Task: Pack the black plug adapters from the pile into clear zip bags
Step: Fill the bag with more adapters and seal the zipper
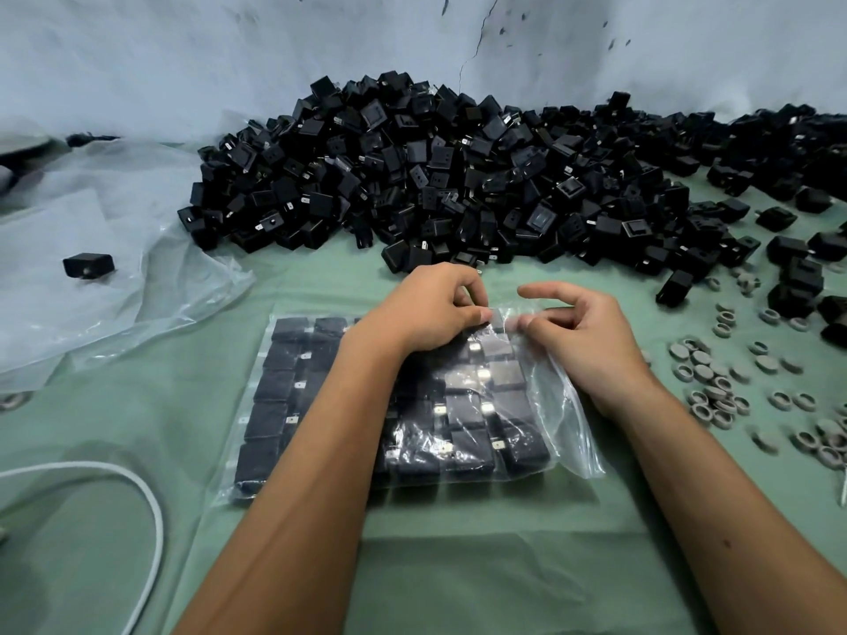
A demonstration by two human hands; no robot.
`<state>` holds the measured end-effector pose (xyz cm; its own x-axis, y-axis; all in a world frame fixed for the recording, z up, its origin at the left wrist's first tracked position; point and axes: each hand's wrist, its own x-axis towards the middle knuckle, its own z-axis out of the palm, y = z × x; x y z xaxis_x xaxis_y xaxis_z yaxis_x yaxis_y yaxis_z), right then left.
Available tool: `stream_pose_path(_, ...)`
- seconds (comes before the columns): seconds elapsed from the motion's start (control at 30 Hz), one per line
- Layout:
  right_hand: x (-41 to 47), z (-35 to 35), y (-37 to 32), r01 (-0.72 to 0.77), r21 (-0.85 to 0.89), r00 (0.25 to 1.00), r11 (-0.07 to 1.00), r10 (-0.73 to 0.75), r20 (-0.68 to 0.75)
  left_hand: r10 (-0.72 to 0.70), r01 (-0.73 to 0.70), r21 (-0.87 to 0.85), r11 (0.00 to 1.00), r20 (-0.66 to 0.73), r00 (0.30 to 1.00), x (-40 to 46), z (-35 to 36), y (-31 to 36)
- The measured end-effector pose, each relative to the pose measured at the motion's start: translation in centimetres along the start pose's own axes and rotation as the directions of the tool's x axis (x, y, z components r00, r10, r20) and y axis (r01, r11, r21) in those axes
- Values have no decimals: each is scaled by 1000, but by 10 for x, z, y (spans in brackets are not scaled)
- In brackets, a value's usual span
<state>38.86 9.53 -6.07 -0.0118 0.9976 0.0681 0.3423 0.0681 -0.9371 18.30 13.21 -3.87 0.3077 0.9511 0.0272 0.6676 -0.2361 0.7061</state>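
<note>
While both hands pinch its far edge, left hand (pixel 424 309) and right hand (pixel 580 334) nearly touching, the clear zip bag (pixel 557 405) lies flat, adapters in rows inside. Beyond the fingertips rises the adapter pile (pixel 458 176); grey rings (pixel 719 382) scatter rightward on green cloth (pixel 481 566).

The zip bag (pixel 557 405) is thin clear plastic, glossy and creased, and the adapters (pixel 270 421) inside it are matt black plastic with small shiny metal prongs (bright where light catches them). A smooth, matt green sheet covers the counter (pixel 458 566); the rings (pixel 715 382) look dull grey.
</note>
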Motion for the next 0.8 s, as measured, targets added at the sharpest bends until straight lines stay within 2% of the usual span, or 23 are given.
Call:
stream_pose_path(0.17,2,-3,3,12,-57,999,998,-14,-30,-3,3,11,1000,3,1000,0,0,1)
stream_pose_path(0.43,-3,-10,-5,22,-37,997,999,-19,73,-34,36,-31,999,51,998,-2,-2,6)
stream_pose_path(0.57,-7,-23,-13,-32,-15,973,999,35,230,-53,57,-35,998,119,991,-6,-8,7)
stream_pose_path(0.7,-12,-22,-17,-15,25,936,1000,5,353,-48,52,-19,998,170,984,-11,-11,10)
stream_pose_path(0.8,-10,-21,-15,2,10,969,1000,-4,247,-52,57,-29,998,170,984,-12,-11,13)
